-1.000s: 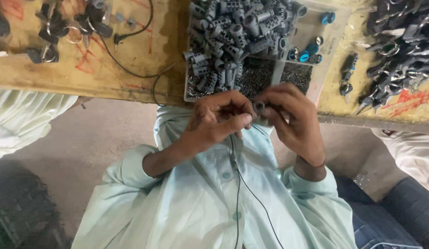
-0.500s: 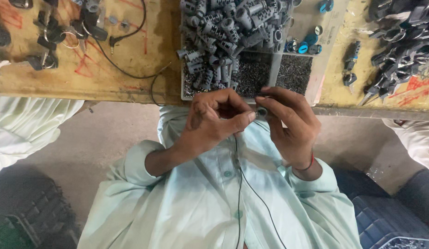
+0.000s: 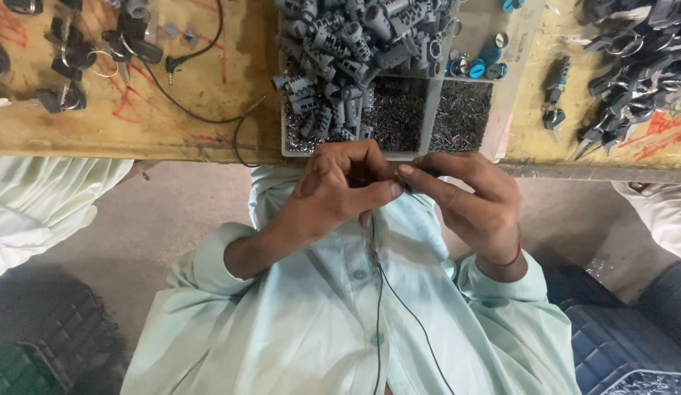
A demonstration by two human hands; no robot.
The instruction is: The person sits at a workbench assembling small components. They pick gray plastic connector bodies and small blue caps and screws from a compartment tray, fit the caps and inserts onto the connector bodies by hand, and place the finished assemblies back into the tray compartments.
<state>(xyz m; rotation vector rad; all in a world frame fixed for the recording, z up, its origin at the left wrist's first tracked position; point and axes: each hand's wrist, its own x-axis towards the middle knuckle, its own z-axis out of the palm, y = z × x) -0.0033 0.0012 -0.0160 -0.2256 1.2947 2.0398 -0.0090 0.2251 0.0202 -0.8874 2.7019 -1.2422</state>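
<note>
My left hand [image 3: 339,192] and my right hand [image 3: 470,199] meet in front of my chest, just below the edge of the wooden bench [image 3: 208,110]. Fingertips of both hands pinch one small dark part [image 3: 405,186] between them; most of it is hidden by the fingers. Directly above the hands sits a grey divided tray [image 3: 432,110] heaped with grey cylindrical parts [image 3: 355,51], with small dark metal pieces [image 3: 465,121] in its lower compartments. A thin black cable [image 3: 399,307] hangs down my pale green shirt.
Blue and silver caps [image 3: 481,62] lie in the tray's upper right compartment. Dark parts with rings [image 3: 69,51] and a black cable with a plug [image 3: 186,66] lie on the bench at left, black metal pieces [image 3: 633,66] at right. Other people's light sleeves [image 3: 40,205] flank me.
Both hands have stayed pressed together on the small part, with the fingers shifting slightly. The view has drifted a little, so the tray sits nearer the hands.
</note>
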